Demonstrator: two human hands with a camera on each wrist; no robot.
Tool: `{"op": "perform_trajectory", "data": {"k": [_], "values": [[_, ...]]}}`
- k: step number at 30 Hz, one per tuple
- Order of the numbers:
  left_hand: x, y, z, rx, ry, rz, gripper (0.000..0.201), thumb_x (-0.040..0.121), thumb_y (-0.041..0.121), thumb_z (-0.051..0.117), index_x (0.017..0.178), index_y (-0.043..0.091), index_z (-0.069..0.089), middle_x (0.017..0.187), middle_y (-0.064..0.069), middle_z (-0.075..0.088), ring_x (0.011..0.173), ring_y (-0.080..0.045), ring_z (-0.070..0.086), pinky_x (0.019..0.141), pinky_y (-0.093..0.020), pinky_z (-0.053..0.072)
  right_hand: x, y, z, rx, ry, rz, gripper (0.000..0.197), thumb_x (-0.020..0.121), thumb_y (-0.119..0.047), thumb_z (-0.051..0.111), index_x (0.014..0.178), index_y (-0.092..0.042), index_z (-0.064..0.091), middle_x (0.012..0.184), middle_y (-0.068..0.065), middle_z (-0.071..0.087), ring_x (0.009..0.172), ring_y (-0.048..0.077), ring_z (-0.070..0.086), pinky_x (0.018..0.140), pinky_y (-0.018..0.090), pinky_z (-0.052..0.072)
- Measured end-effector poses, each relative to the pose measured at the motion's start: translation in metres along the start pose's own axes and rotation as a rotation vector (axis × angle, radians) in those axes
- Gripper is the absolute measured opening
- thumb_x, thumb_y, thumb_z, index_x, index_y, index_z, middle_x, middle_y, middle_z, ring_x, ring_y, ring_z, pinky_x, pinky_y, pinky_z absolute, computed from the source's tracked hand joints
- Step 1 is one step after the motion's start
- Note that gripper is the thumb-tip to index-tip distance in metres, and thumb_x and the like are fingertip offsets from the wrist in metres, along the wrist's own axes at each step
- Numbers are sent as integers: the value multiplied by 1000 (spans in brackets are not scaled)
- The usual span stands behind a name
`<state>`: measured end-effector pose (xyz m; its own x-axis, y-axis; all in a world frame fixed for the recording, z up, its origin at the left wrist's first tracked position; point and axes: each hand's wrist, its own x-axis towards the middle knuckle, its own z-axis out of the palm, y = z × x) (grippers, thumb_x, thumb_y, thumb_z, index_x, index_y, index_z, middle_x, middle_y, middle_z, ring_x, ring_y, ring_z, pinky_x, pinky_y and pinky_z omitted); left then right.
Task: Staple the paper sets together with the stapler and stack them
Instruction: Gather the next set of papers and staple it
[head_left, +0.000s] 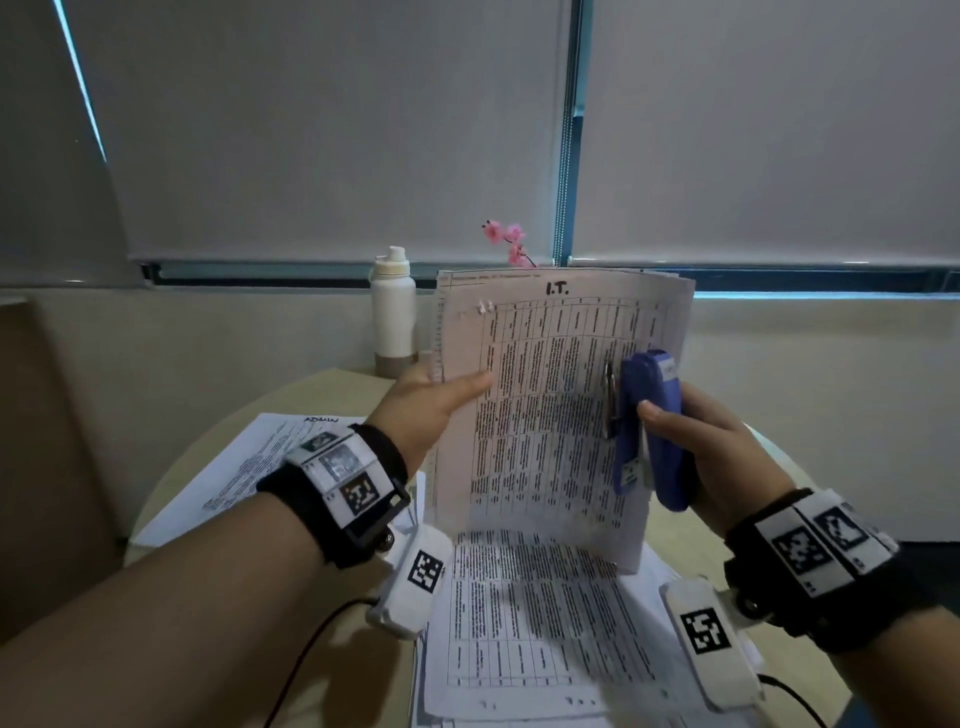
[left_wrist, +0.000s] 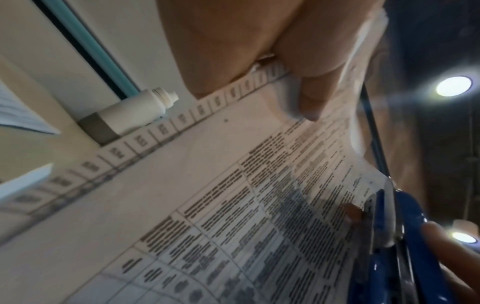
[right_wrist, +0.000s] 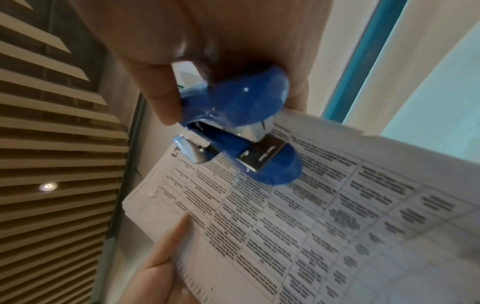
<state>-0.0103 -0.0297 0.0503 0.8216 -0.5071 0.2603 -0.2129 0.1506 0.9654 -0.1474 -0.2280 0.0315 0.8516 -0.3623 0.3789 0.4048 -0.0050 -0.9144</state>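
My left hand holds a printed paper set marked "I.T." upright above the table, pinching its left edge with the thumb on the front. My right hand grips a blue stapler in front of the sheet's right side. In the right wrist view the stapler has its mouth apart, its base with the metal plate lying over the paper set. Whether any paper sits between the jaws I cannot tell. More printed sheets lie flat on the table below.
Another sheet headed "ADMIN" lies at the table's left. A white bottle stands on the sill behind, with pink flowers beside it. The round table has blinds and a wall behind it.
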Motion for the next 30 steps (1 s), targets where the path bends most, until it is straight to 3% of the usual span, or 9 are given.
{"op": "perform_trajectory", "data": {"k": [4, 8, 11, 14, 18, 20, 24, 28, 30], "values": [[1, 5, 3, -111, 22, 8, 31, 89, 14, 62, 118, 4, 63, 107, -15, 71, 100, -31, 69, 94, -53, 50, -2, -4, 5, 43, -33, -36, 27, 76, -14, 53, 101, -13, 62, 80, -1, 71, 77, 14, 66, 70, 29, 57], [2, 21, -1, -26, 9, 173, 38, 88, 14, 63, 124, 10, 54, 115, -13, 68, 105, -29, 67, 91, -53, 52, -2, -13, 2, 34, -17, -65, 28, 75, -15, 53, 101, -10, 61, 81, 5, 67, 76, 20, 63, 74, 40, 50], [9, 38, -4, 58, 60, 324, 48, 81, 15, 70, 119, 37, 50, 131, -13, 55, 113, -31, 60, 95, -53, 49, 1, -19, 2, 10, -21, -74, 30, 74, -15, 54, 102, -10, 62, 83, 5, 68, 77, 22, 63, 72, 40, 50], [13, 53, 0, 241, 73, 480, 52, 80, 21, 65, 114, 54, 46, 133, 5, 49, 121, -31, 54, 98, -55, 46, 7, -30, 6, 9, -53, -95, 33, 74, -17, 54, 106, -9, 60, 86, 4, 68, 78, 22, 64, 68, 36, 54], [12, 55, 12, 293, 47, 533, 25, 91, 6, 56, 98, 29, 63, 100, 15, 64, 100, -10, 64, 90, -38, 53, 15, -40, 12, -22, -67, -106, 31, 78, -14, 54, 108, -7, 60, 91, 6, 67, 82, 20, 65, 68, 32, 55], [13, 52, 12, 293, 87, 517, 19, 92, 6, 57, 92, 23, 65, 93, 16, 64, 93, -10, 65, 88, -35, 56, 15, -41, 14, -56, -60, -96, 24, 84, -7, 51, 106, -7, 61, 93, 9, 66, 84, 23, 64, 70, 32, 55], [17, 54, 9, 262, 120, 527, 13, 86, 5, 65, 90, 17, 62, 91, 7, 63, 85, -11, 64, 79, -26, 57, 15, -42, 13, -89, -45, -67, 22, 88, -4, 49, 107, -7, 61, 97, 12, 66, 88, 27, 64, 78, 40, 54], [22, 62, 5, 296, -1, 385, 20, 87, 4, 64, 89, 23, 61, 96, 3, 64, 75, -9, 66, 57, -19, 55, 14, -41, 14, -104, -37, -54, 22, 89, -3, 49, 107, -5, 60, 97, 14, 64, 88, 29, 61, 79, 42, 52], [26, 72, 1, 315, -5, 350, 17, 87, 6, 64, 88, 23, 61, 99, -1, 66, 77, -12, 68, 60, -23, 56, 14, -41, 14, -113, -25, -63, 20, 89, -3, 49, 105, -6, 60, 93, 11, 66, 85, 26, 63, 76, 40, 53]]}}
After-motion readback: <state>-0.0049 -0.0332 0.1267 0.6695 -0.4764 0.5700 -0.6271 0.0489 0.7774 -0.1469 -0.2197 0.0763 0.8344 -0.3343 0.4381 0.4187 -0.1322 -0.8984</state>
